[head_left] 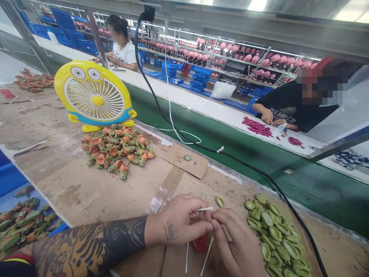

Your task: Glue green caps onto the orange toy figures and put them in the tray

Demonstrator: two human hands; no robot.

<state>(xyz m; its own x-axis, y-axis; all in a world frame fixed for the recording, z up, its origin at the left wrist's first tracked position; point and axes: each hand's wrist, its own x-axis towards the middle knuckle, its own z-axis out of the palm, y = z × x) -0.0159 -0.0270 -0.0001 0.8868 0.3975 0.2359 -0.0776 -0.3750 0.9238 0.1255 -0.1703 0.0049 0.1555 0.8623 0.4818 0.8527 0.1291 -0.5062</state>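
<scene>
Both of my hands meet low in the middle of the head view. My left hand [184,221] is closed, with a white cotton swab [205,209] sticking out between its fingers. Fingertips of my right hand [235,242] are pinched together against the left fingertips; whatever they hold is hidden. Beneath the hands is a red object [201,243], partly covered, with two more swabs [206,257] beside it. A single green oval piece [220,202] lies just beyond my hands. To the right is a heap of green oval pieces [273,234].
A yellow fan [98,100] stands at the back left behind a pile of green and orange figures [115,150]. Cardboard [186,160] bears a bottle cap. A blue bin [11,181] is at far left. A black cable crosses the right side. Two people sit across the belt.
</scene>
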